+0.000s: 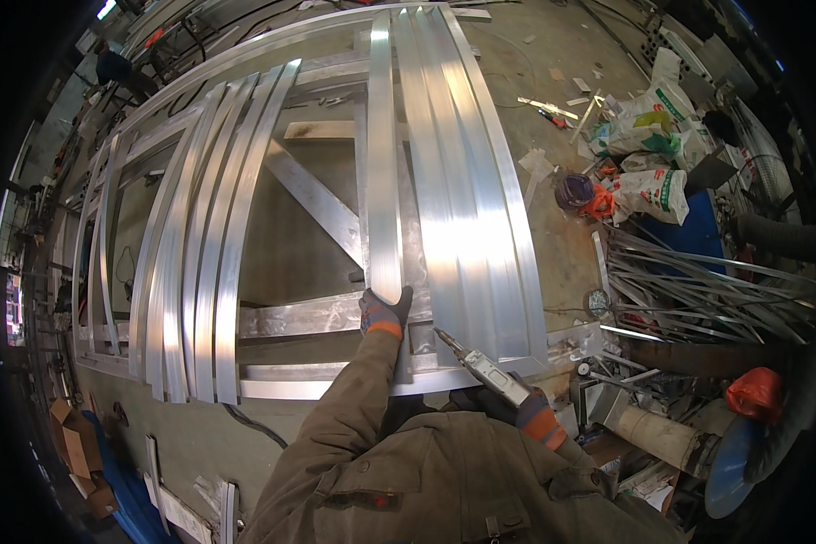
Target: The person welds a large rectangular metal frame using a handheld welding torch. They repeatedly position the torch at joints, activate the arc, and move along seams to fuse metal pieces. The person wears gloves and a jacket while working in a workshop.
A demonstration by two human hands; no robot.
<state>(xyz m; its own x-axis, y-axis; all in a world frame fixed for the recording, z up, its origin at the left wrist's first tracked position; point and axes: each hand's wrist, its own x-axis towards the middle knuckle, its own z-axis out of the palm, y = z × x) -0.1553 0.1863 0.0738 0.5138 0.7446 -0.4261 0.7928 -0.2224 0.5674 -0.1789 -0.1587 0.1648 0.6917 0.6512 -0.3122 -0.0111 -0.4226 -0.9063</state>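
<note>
My left hand (385, 314), in a grey and orange work glove, is closed around the near end of a long shiny metal slat (384, 218). This slat lies lengthwise over a metal frame (326, 313), apart from the slats on both sides. Lower right, my gloved right hand (537, 415) grips a grey power drill (491, 372), its thin bit pointing forward and left at the near end of the right-hand panel of slats (467, 208). The fingers of my right hand are partly hidden behind the tool. Several loose slats (199, 245) lie at the left of the frame.
A diagonal brace (313, 195) crosses the frame's opening. Right of the frame are white bags (653, 193), a pile of thin metal strips (698, 281) and a blue disc (733, 467). Cardboard (77, 440) stands at lower left. Another person (118, 71) is far left.
</note>
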